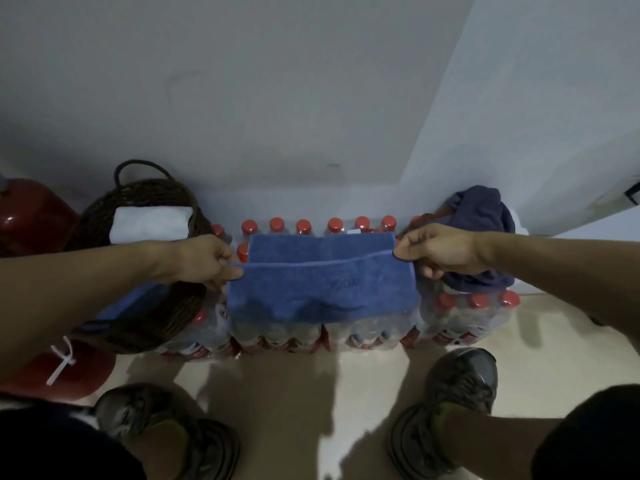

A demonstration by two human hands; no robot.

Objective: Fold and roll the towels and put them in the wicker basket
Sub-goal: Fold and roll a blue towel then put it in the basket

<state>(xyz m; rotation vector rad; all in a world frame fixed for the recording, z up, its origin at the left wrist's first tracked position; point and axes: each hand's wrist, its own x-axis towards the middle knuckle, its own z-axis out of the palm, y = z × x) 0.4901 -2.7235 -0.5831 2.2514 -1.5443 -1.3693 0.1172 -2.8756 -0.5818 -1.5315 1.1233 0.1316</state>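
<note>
Both hands pinching blue towel corners.

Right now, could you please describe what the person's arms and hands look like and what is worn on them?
Both forearms are bare right to the frame edges, with no sleeve in view. The left hand and the right hand are bare too: no gloves, and no watch, ring or bracelet shows. No markings or cables appear on either arm.

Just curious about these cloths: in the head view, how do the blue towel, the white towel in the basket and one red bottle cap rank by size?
1. Blue towel, held nearest the camera, which may flatter it.
2. White towel, partly hidden in the basket.
3. Red cap, clearly smallest.
</note>
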